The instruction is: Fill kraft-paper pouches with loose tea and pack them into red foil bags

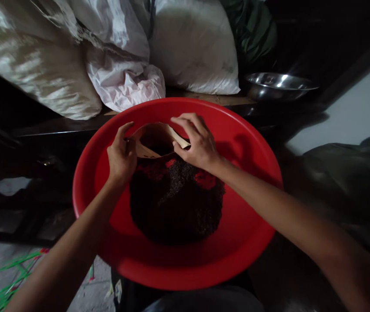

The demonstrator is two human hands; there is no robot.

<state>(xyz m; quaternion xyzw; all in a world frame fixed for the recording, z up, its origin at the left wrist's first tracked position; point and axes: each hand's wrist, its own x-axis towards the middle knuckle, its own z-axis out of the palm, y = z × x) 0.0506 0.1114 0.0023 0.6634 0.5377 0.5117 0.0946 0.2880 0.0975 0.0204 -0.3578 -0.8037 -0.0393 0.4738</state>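
A large red plastic basin (250,221) holds a loose heap of dark, fine dried bits (175,208), perhaps tea leaves or grains; I cannot tell which. At the heap's far side is a brown paper bag (144,150), its mouth open toward me and dark material inside. My left hand (122,156) closes on the bag's left edge, with the index finger raised. On the opposite edge, my right hand (199,145) pinches the paper between thumb and fingers. The lower part of the bag is hidden.
Behind the basin, full white sacks (194,47) and a crumpled pale plastic bag (129,84) rest on a dark ledge. A shiny metal bowl (279,86) sits at the back right. Green strands (12,277) lie on the floor at lower left.
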